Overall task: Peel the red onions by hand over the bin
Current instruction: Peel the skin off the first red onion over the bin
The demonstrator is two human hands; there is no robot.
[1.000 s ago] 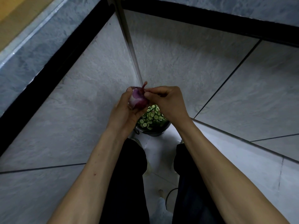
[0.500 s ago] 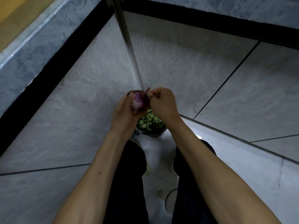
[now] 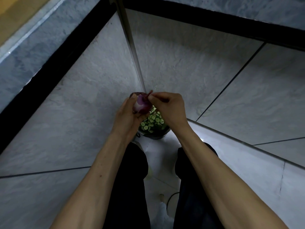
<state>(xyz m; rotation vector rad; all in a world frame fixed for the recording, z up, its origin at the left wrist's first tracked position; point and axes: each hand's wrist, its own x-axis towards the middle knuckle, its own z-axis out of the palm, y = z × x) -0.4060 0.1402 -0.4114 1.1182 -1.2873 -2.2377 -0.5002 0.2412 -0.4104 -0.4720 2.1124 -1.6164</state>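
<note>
A pale tiled floor [image 3: 239,166] is seen at the foot of two tiled walls meeting in a corner at 12 o'clock. A dark bin [image 3: 155,135], filled with green slices [image 3: 152,122], is set on it in that corner.

Glossy red onion [image 3: 142,104], stone-look tiles [image 3: 85,100]

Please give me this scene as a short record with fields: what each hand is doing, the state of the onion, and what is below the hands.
left hand: cups the red onion from the left
right hand: fingers pinch a strip of skin at the onion's top
onion state: partly peeled, paler flesh showing on its near side
below the hands: bin holding green sliced vegetable pieces
setting: grey tiled corner
</note>
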